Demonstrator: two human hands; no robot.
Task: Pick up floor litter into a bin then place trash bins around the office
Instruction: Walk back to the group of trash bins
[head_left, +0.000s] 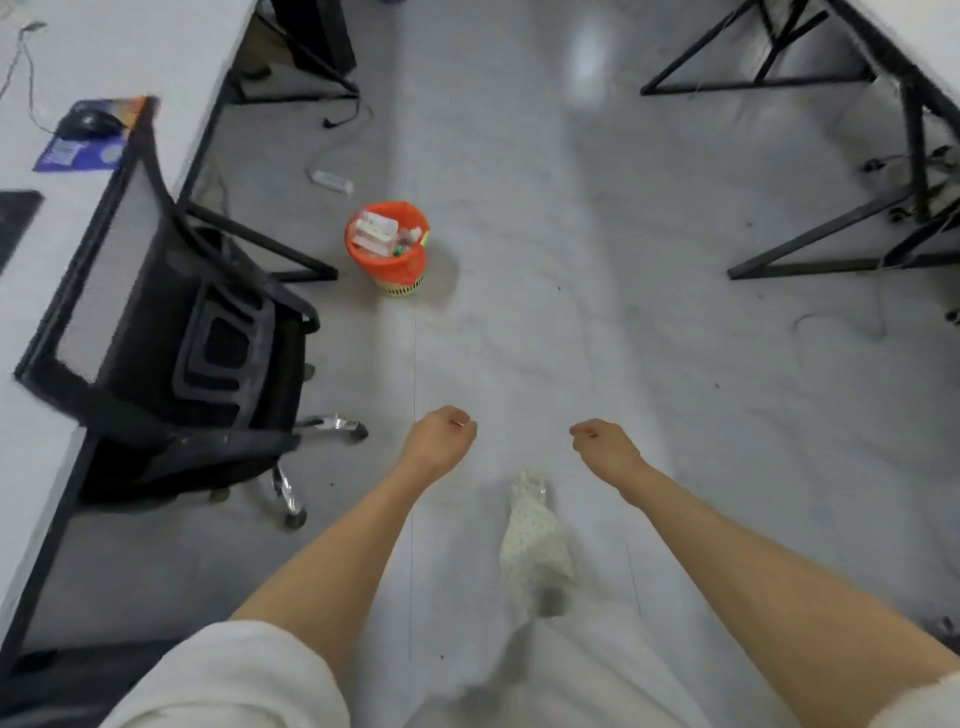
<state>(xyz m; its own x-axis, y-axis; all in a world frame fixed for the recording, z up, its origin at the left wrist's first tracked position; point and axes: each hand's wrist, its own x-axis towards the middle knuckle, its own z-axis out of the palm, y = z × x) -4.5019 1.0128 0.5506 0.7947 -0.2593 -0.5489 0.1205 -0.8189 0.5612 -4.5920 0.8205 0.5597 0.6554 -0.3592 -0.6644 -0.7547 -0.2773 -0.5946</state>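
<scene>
An office: long white desks (104, 62) on black frames, mesh swivel chair (171, 332), mouse (87, 123) on a mousepad (85, 143).

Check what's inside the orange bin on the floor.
The orange bin holds a heap of litter: white packaging pieces, something pinkish and a small green item. Too blurred to name them. Whatever lies below the top layer is covered. A yellowish base shows under the bin.
</scene>
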